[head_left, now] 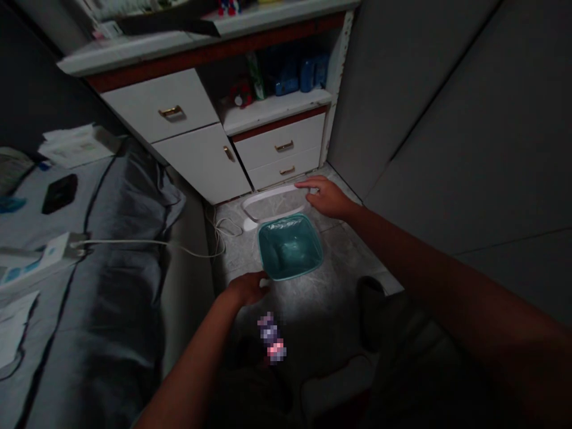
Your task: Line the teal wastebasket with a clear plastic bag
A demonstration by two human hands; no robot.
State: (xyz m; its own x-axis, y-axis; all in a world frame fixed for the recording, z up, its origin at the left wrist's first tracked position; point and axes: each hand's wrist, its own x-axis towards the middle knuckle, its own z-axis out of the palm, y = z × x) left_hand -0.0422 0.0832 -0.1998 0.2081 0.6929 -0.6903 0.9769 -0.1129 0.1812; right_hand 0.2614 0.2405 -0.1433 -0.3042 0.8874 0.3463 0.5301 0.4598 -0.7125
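Observation:
A teal trash bin [290, 275] stands upright on the floor in the middle of the head view. Clear plastic lining shows inside its far wall, and I see no contents. My left hand [247, 289] is closed at the bin's near left corner, its fingertips partly hidden against the side. Behind the bin is a white rectangular frame [270, 192], open in the middle. My right hand [328, 196] holds this frame by its far right corner, with the index finger stretched along the top and the thumb lower down.
A white cabinet [203, 164] with brass handles stands ahead. Left is a grey-covered bed [120, 238] with a dark phone [60, 193] and a power strip [44, 259], whose cord [196, 255] hangs to the floor. Grey panels [447, 149] rise on the right. A pixelated lit object [271, 338] appears below.

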